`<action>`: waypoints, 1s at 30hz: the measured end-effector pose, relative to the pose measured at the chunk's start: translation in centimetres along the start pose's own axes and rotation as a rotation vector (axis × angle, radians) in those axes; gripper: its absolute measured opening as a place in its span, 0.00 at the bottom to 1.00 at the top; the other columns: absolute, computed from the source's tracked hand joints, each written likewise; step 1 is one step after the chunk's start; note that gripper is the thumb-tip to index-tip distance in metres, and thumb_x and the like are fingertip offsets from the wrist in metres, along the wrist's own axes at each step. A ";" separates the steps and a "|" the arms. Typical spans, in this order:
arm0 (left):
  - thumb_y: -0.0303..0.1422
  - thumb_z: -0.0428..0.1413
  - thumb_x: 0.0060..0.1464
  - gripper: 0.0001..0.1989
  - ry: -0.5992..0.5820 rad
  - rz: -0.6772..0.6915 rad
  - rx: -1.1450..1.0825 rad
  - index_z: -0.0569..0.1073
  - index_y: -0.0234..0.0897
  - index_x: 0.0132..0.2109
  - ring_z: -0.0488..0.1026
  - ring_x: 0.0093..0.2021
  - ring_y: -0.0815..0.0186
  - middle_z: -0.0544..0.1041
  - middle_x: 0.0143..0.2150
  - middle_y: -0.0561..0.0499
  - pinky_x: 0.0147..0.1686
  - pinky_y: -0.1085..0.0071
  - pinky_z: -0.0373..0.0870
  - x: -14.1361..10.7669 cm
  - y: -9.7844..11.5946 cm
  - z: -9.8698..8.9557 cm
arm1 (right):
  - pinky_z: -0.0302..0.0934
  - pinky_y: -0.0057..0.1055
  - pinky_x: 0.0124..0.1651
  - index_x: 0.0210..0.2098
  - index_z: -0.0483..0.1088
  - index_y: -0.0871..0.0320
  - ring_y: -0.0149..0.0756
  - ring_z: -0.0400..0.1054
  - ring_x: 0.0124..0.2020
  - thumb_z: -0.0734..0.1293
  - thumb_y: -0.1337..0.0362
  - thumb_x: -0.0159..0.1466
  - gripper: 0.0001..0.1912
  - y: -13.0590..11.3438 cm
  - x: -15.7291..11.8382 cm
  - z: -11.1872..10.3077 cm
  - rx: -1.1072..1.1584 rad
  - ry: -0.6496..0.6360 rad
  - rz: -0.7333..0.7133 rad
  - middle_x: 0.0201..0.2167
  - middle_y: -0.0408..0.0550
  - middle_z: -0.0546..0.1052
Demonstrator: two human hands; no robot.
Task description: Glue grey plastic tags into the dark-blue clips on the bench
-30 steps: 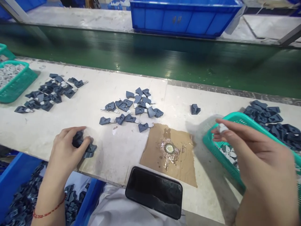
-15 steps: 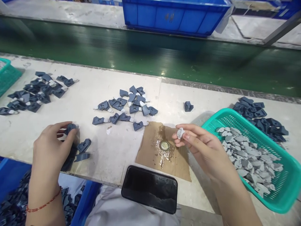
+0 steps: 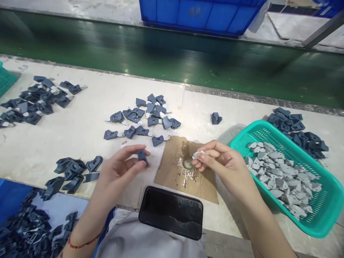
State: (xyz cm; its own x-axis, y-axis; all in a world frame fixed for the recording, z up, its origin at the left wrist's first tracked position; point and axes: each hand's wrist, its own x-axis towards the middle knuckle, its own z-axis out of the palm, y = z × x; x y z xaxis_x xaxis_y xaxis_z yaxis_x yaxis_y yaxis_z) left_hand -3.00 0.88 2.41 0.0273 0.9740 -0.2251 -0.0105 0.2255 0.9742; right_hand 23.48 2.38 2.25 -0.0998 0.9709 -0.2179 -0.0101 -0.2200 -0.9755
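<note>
Between the thumb and fingers of my left hand (image 3: 120, 172) is a dark blue-grey part (image 3: 142, 158), held left of the brown cardboard (image 3: 172, 172). My right hand (image 3: 221, 159) pinches a small light grey piece (image 3: 198, 154) above the cardboard's right side. Just beneath that piece, a small round dish (image 3: 188, 164) sits on the cardboard, with wet, shiny splashes around it. A green basket (image 3: 329, 215) of light grey pieces (image 3: 285, 175) stands right of my right hand. Several loose dark parts (image 3: 71, 172) lie left of my left hand.
A black phone (image 3: 171, 212) lies at the table's front edge. Joined dark and light parts (image 3: 150, 114) are grouped mid-table, with another group (image 3: 40, 100) at left. Behind runs a green belt (image 3: 107, 53), with a blue crate (image 3: 199, 16) beyond. Dark parts (image 3: 309, 141) lie behind the basket.
My left hand has moved right from the loose dark parts, carrying one dark part toward the cardboard. My right hand has shifted slightly left, and the light piece in it is turned differently.
</note>
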 end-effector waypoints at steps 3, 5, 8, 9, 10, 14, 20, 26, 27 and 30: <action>0.36 0.66 0.59 0.13 -0.135 -0.105 -0.112 0.78 0.43 0.50 0.80 0.41 0.65 0.82 0.47 0.49 0.45 0.70 0.79 -0.2 -1.1 1.6 | 0.65 0.26 0.28 0.32 0.73 0.56 0.31 0.71 0.26 0.75 0.55 0.65 0.13 0.0 -0.2 -0.3 -0.194 0.019 -0.078 0.26 0.44 0.78; 0.36 0.68 0.58 0.14 -0.182 -0.147 -0.138 0.79 0.42 0.50 0.80 0.42 0.65 0.82 0.46 0.49 0.45 0.70 0.78 -0.3 -1.5 2.5 | 0.63 0.27 0.30 0.33 0.73 0.56 0.32 0.71 0.29 0.72 0.56 0.67 0.11 0.0 -0.4 -0.7 -0.371 0.000 -0.110 0.29 0.44 0.79; 0.36 0.70 0.55 0.16 -0.197 -0.157 -0.101 0.80 0.40 0.49 0.77 0.43 0.65 0.82 0.44 0.48 0.41 0.75 0.75 -0.4 -1.6 3.3 | 0.61 0.28 0.31 0.35 0.74 0.55 0.33 0.71 0.31 0.68 0.58 0.72 0.10 -0.1 -0.7 -1.2 -0.584 -0.104 -0.149 0.30 0.44 0.78; 0.36 0.70 0.55 0.15 -0.202 -0.156 -0.097 0.79 0.40 0.48 0.76 0.41 0.67 0.82 0.44 0.48 0.40 0.76 0.75 -0.3 -1.6 3.5 | 0.60 0.28 0.31 0.35 0.74 0.55 0.33 0.71 0.31 0.66 0.59 0.72 0.10 -0.1 -0.7 -1.2 -0.633 -0.138 -0.166 0.29 0.43 0.77; 0.35 0.70 0.55 0.14 -0.211 -0.156 -0.107 0.79 0.40 0.48 0.76 0.40 0.69 0.82 0.44 0.49 0.39 0.77 0.75 -0.2 -1.6 3.6 | 0.59 0.29 0.30 0.35 0.73 0.56 0.33 0.70 0.30 0.65 0.60 0.73 0.11 -0.1 -0.7 -1.2 -0.676 -0.164 -0.184 0.28 0.43 0.76; 0.31 0.69 0.56 0.11 -0.289 -0.164 -0.236 0.75 0.40 0.43 0.76 0.36 0.73 0.82 0.44 0.52 0.37 0.79 0.76 0.3 -1.7 3.9 | 0.56 0.29 0.31 0.29 0.66 0.56 0.31 0.65 0.27 0.63 0.64 0.74 0.15 0.2 -0.5 -1.1 -0.798 -0.215 -0.258 0.24 0.40 0.69; 0.27 0.71 0.52 0.11 -0.303 -0.198 -0.280 0.78 0.37 0.40 0.78 0.34 0.74 0.82 0.41 0.53 0.34 0.82 0.77 0.7 -1.9 4.1 | 0.56 0.28 0.31 0.29 0.64 0.56 0.30 0.63 0.27 0.63 0.65 0.74 0.15 0.2 -0.4 -1.2 -0.819 -0.212 -0.273 0.24 0.39 0.68; 0.27 0.71 0.50 0.12 -0.291 -0.200 -0.231 0.82 0.38 0.43 0.76 0.31 0.74 0.85 0.40 0.50 0.33 0.81 0.76 0.7 -1.8 4.2 | 0.63 0.27 0.30 0.36 0.75 0.55 0.33 0.72 0.31 0.68 0.61 0.72 0.08 0.0 -0.7 -1.5 -0.594 -0.099 -0.176 0.30 0.44 0.79; 0.27 0.71 0.50 0.13 -0.285 -0.190 -0.223 0.82 0.39 0.44 0.75 0.31 0.74 0.85 0.40 0.50 0.33 0.81 0.75 0.7 -1.8 4.2 | 0.65 0.26 0.31 0.37 0.77 0.54 0.33 0.74 0.32 0.69 0.61 0.71 0.06 0.0 -0.8 -1.4 -0.504 -0.074 -0.161 0.32 0.44 0.80; 0.27 0.71 0.50 0.12 -0.266 -0.174 -0.149 0.84 0.40 0.43 0.72 0.29 0.74 0.85 0.37 0.51 0.31 0.81 0.72 0.6 -1.9 4.2 | 0.69 0.23 0.33 0.38 0.79 0.51 0.30 0.75 0.31 0.73 0.60 0.68 0.03 0.1 -0.8 -0.9 -0.220 -0.056 -0.142 0.32 0.42 0.82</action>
State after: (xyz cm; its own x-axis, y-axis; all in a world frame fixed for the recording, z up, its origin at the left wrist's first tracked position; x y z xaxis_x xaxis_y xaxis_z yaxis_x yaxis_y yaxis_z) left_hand 1.26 0.97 0.49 0.3003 0.8848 -0.3562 -0.1280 0.4074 0.9042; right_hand 24.50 1.65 2.31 -0.1680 0.9824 -0.0820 0.1879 -0.0497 -0.9809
